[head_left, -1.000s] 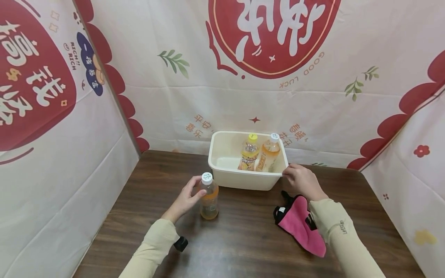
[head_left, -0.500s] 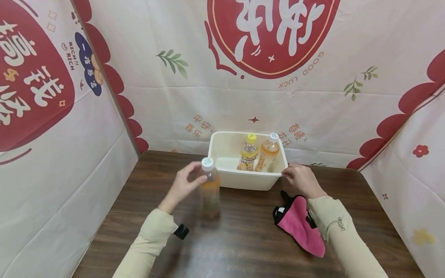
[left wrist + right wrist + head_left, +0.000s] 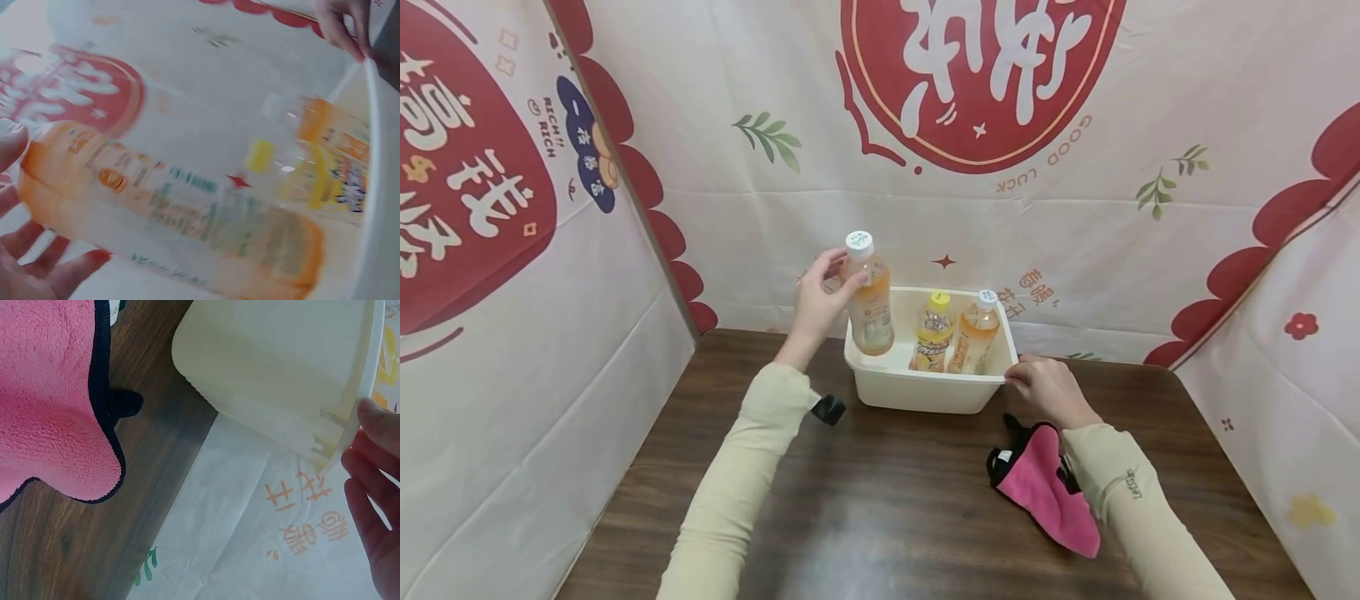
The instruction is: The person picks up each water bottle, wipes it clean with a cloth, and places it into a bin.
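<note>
My left hand (image 3: pixel 822 302) grips a bottle of orange drink (image 3: pixel 874 308) near its neck, thumb in front. The bottle has a white cap and hangs nearly upright over the left part of a cream plastic bin (image 3: pixel 925 392). Inside the bin, toward the right, stand a yellow-capped bottle (image 3: pixel 933 337) and a second white-capped orange bottle (image 3: pixel 976 333), side by side. With thumb and fingers my right hand (image 3: pixel 1047 387) pinches the bin's front right corner; the right wrist view shows the thumb on the rim (image 3: pixel 369 375).
A pink fleece item with black trim (image 3: pixel 1047 492) lies on the brown wooden table (image 3: pixel 880 500), in front of my right hand. Printed white cloth (image 3: pixel 760 242) hangs behind the bin and at both sides. A small black piece (image 3: pixel 828 409) sits at my left wrist.
My left hand has lifted the orange drink bottle off the table and carried it up and away from me, over the bin. My right hand stays at the bin's corner.
</note>
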